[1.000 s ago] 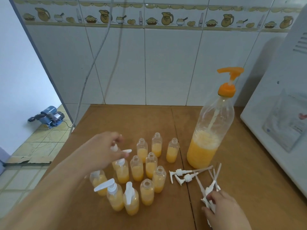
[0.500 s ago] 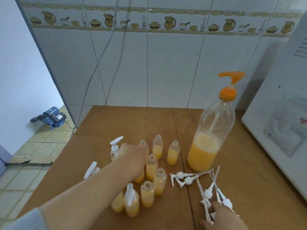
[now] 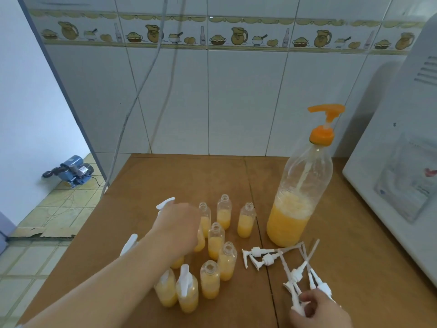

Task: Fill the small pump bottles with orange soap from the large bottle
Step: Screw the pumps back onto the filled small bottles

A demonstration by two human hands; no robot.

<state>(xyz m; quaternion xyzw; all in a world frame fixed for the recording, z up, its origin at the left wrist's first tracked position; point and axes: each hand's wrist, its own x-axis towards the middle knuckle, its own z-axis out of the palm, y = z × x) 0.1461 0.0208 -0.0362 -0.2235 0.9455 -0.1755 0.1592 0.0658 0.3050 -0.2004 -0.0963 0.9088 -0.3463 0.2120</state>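
Since a second ago your left hand (image 3: 181,227) has moved right from the capped bottles onto an uncapped small bottle (image 3: 201,235) mid-cluster; its grip is hidden. Your right hand (image 3: 318,308) pinches a white pump (image 3: 295,298) near right. Capping comes next.

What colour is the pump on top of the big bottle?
Orange: the pump top on the large clear plastic bottle, head view.

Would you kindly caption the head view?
Left hand grips a small bottle; right hand gathers loose pumps beside the large bottle.
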